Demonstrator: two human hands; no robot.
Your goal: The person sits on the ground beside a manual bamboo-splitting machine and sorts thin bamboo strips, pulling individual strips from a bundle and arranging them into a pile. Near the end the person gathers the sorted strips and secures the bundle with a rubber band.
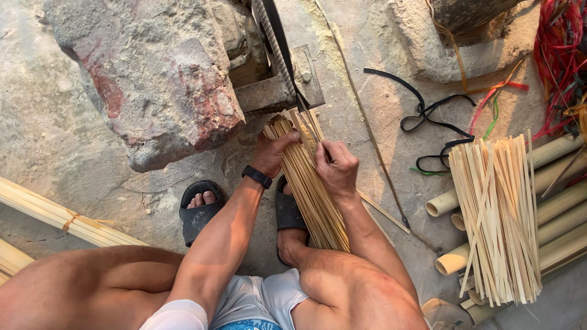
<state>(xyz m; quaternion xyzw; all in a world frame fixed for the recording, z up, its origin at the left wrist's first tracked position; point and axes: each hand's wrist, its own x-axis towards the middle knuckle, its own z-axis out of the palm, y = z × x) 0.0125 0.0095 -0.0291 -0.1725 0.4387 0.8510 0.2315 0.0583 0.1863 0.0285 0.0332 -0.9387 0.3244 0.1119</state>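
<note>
Far left at nine o'clock, a tied bamboo bundle (55,214) lies on the ground, untouched. Moving in: the left hand (272,153) wraps the upper part of the strips (312,189), thumb over the top, fingers curled beneath — a full, closed grip around the sheaf. The sheaf runs from the metal blade block (278,91) at twelve o'clock down toward five o'clock between the sandals (199,211). These slivers look light, springy and thin; likely to splay or splinter, so holding them bunched near the top seems right. Now the right hand (336,168), just at three o'clock of the left, pinches a single strip between thumb and fingertips — a narrow grip. Far right, a loose splint stack (498,220) rests across bamboo tubes (550,201).
</note>
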